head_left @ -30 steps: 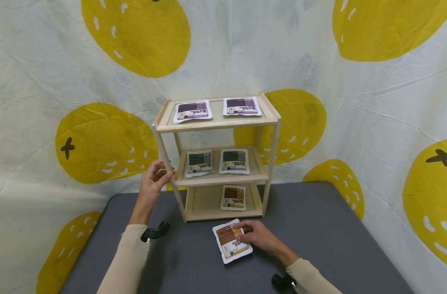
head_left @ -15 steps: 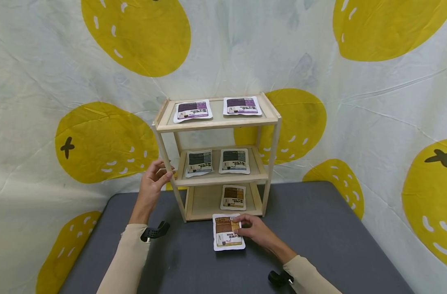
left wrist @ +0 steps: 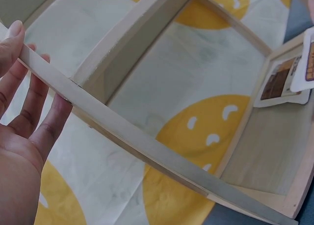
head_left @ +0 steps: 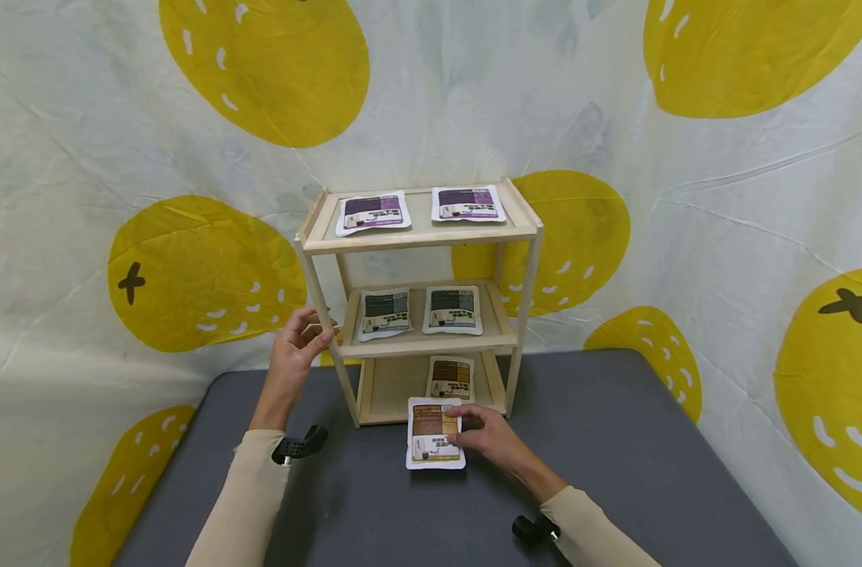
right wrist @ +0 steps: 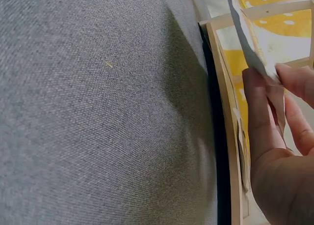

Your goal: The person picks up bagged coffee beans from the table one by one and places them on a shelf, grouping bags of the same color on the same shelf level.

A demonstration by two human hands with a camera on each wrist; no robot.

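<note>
Wooden and three tiers high, the small shelf rack (head_left: 416, 303) is the fixed point of the scene, standing at the back of a grey cloth-covered surface (head_left: 615, 472). The person's left hand (head_left: 297, 346) steadies the rack's front left post (left wrist: 113, 131), with the fingers lying straight along one side of the slat and the thumb on the other, as the left wrist view shows. The right hand (head_left: 489, 437) grasps a brown-labelled sachet (head_left: 434, 433) by its right edge, thumb on top and fingers beneath, holding it just in front of the rack's bottom shelf with its rear corner overlapping the shelf's front lip. A matching brown sachet (head_left: 450, 378) already lies on the right half of that bottom shelf; two grey-labelled ones sit on the middle shelf and two purple ones on top. Doing this step well appears to call for keeping the held sachet flat and low enough to pass over the raised front lip, aiming for the free left half of the bottom shelf, beside the sachet already there and not on top of it, while the left hand holds the light rack steady.
</note>
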